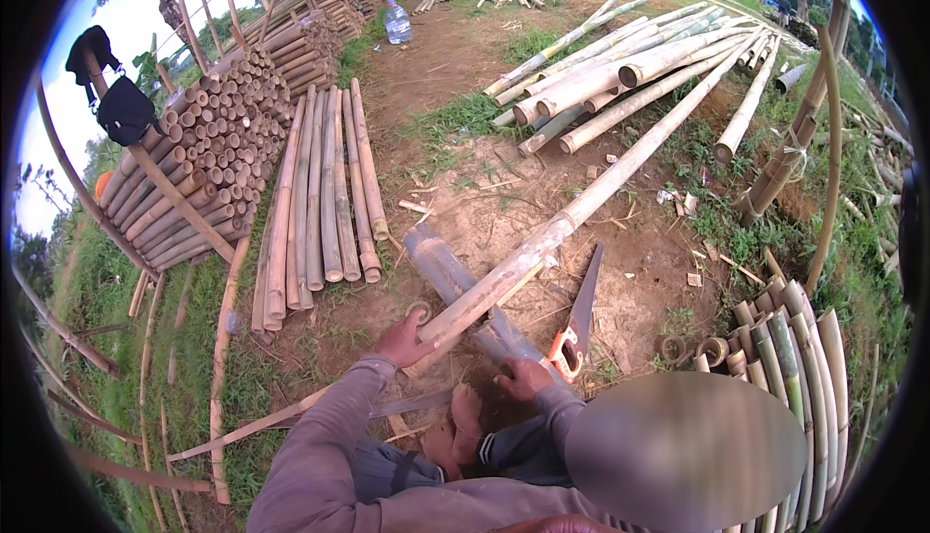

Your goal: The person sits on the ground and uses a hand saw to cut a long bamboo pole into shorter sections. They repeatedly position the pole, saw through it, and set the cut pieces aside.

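Observation:
A long pale bamboo pole [581, 205] runs from the upper right down to me. Its cut end rests on a dark grey bamboo piece [438, 264] lying on the dirt. My left hand [402, 341] grips that cut end. My right hand [523, 378] lies with curled fingers on the near part of the grey piece. Whether it holds anything is unclear. Just to its right is the orange handle of a hand saw [579, 320]. The saw lies on the ground with its blade pointing away. My bare foot [467, 415] shows below the hands.
Cut bamboo lengths [325, 194] lie in a row on the left beside a tall stack of short poles [208, 145]. More long poles [630, 68] lie at the back right. Upright bamboo pieces [794, 359] and cut rings [712, 349] stand at the right. A water bottle [397, 21] stands far back.

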